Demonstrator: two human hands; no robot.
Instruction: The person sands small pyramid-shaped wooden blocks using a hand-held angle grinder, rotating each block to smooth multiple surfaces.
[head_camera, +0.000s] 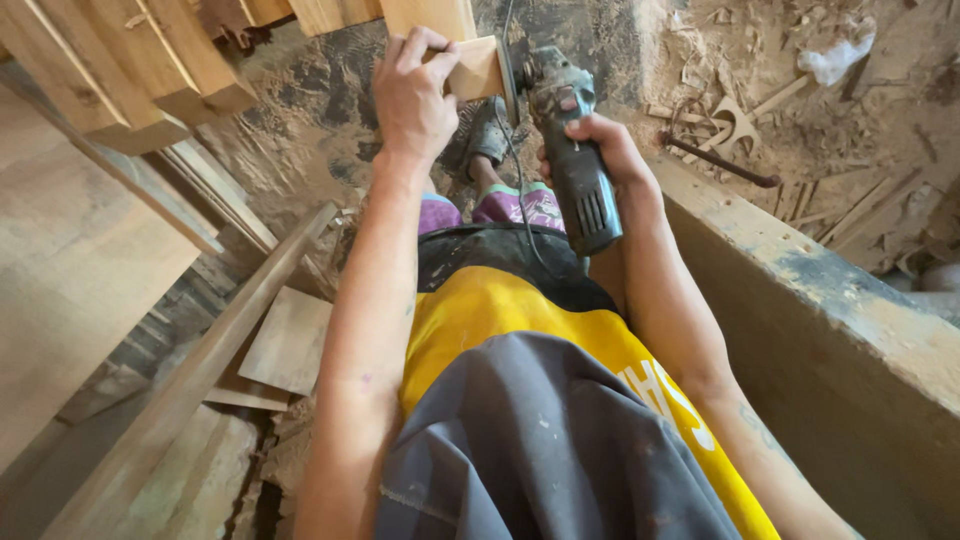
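The biggest thing is the thick beam (830, 300) at the right, running from the upper middle down to the lower right corner; its top face is pale and dusty, its side face is darker and smooth. At the left lies a wide flat board (70, 270) of light wood, and above it some heavy square timbers (120, 70) are stacked with their cut ends toward the camera. A long narrow strip (200, 370) of wood leans across the lower left, and beside it rests a thin square sheet (290, 340). The floor (300, 130) is dark and covered with sawdust; at the upper right there are wood scraps (740, 120) and a thin dark rod (720, 160).

In the middle, the right hand (600, 150) is closed around the body of a dark angle grinder (570, 150), whose round disc (508, 80) stands on edge. The left hand (415, 95) grips a small block (475, 68) of pale, smooth wood, with the fingers wrapped over its top. The block is at the top centre, and its right face touches the disc, as far as I can see. No containers are in view.
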